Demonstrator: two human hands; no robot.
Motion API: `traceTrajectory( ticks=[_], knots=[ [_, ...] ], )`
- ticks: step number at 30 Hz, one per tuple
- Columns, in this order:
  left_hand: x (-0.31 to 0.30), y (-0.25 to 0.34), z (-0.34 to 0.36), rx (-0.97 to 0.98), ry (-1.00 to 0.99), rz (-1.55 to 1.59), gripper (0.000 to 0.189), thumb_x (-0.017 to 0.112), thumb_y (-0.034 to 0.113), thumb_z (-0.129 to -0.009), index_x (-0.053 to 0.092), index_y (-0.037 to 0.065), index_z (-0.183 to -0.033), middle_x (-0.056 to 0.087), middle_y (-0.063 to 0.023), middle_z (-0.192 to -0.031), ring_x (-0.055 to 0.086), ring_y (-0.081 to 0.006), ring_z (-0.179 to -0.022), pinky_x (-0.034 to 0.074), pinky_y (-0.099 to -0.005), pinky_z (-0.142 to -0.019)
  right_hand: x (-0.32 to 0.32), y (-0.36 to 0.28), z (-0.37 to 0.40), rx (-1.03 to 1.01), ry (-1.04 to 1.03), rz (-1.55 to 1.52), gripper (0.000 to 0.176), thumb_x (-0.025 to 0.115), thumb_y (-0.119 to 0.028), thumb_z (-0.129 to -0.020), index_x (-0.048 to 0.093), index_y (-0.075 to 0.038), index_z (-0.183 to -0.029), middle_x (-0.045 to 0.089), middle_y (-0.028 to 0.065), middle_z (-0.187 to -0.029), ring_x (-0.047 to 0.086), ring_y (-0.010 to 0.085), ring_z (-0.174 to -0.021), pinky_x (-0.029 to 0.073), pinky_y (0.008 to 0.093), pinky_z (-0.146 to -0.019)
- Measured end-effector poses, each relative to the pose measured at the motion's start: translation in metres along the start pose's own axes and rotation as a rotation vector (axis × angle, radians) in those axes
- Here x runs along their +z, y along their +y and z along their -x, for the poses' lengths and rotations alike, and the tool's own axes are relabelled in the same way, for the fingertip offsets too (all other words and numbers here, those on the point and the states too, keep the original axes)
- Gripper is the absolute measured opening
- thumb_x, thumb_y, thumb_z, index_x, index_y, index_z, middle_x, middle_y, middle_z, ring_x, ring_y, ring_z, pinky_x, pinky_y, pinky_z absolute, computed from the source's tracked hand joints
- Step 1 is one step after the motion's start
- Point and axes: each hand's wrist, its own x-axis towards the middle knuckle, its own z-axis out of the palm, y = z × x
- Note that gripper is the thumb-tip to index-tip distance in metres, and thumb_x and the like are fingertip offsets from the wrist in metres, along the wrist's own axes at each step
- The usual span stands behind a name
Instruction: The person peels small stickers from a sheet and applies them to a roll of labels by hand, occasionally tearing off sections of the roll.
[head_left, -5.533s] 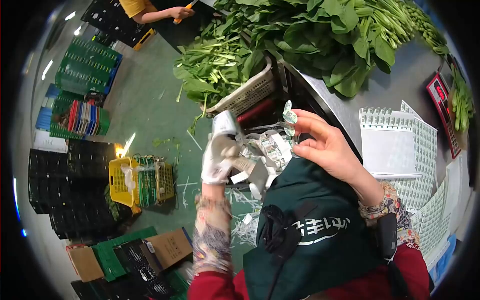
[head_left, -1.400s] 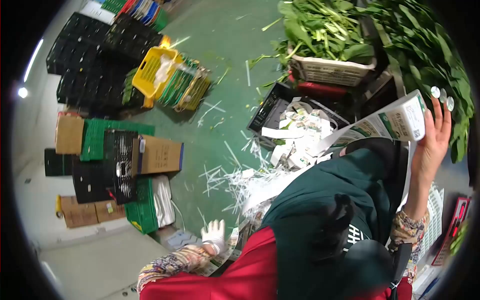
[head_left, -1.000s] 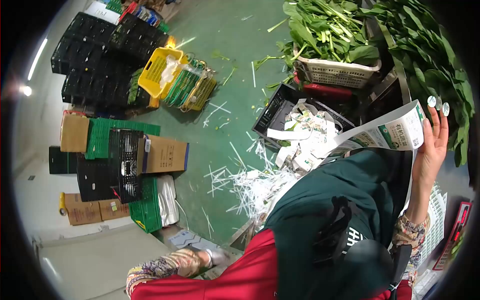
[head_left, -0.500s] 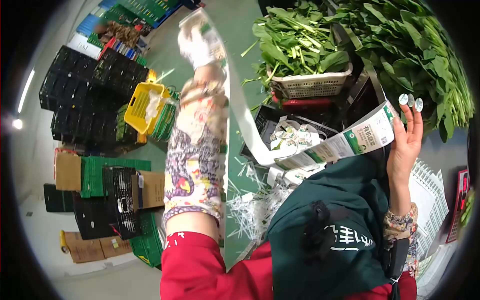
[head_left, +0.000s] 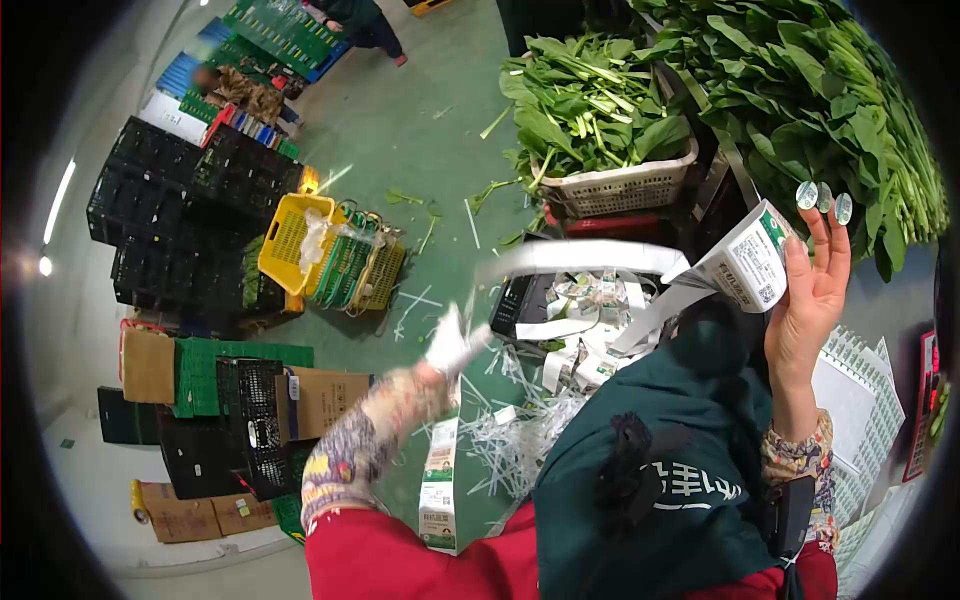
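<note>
A white glove covers my left hand (head_left: pixel 455 345), which is low over the floor near a strip of printed labels (head_left: pixel 438 480) hanging below it; motion blurs its fingers. Bare, my right hand (head_left: pixel 812 290) pinches the end of a label band (head_left: pixel 745 262) between thumb and a finger. Three round clear stickers (head_left: pixel 824 197) sit on the raised fingertips. From the band, white backing loops left over a black crate (head_left: pixel 510 305) heaped with labels (head_left: pixel 600 300).
Leafy greens fill a beige basket (head_left: pixel 620 190) and a large pile (head_left: pixel 800 100) at right. Paper scraps (head_left: pixel 520 440) litter the floor. Yellow baskets (head_left: pixel 285 245), black crates (head_left: pixel 150 190) and cardboard boxes (head_left: pixel 330 400) stand left. Two other people are at the top left.
My left hand has come down from the top, and the stretched band has slackened into loops. My right hand has barely moved. More of a second person shows at the top.
</note>
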Motion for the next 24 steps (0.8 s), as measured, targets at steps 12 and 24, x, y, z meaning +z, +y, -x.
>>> traceTrajectory(
  ticks=[12, 24],
  knots=[
    [0.08, -0.027, 0.211, -0.17, -0.638, 0.531, 0.082, 0.071, 0.019, -0.076, 0.02, 0.007, -0.138, 0.043, -0.0103, -0.129, 0.042, -0.0218, -0.119, 0.034, -0.0333, -0.1, 0.019, -0.004, 0.001, 0.032, -0.028, -0.146, 0.053, 0.051, 0.001, -0.088, 0.028, 0.0, -0.136, 0.041, 0.0143, -0.129, 0.051, 0.018, -0.109, 0.042, 0.029, -0.093],
    [0.02, 0.021, 0.083, -0.006, -0.087, 0.584, 0.066, 0.069, 0.021, -0.077, 0.032, 0.006, -0.129, 0.048, -0.0106, -0.12, 0.047, -0.022, -0.112, 0.038, -0.0331, -0.095, 0.004, -0.01, 0.012, 0.1, 0.033, -0.147, 0.053, 0.053, 0.004, -0.085, 0.032, -0.001, -0.134, 0.047, 0.011, -0.119, 0.05, 0.0151, -0.105, 0.041, 0.027, -0.091]
  ],
)
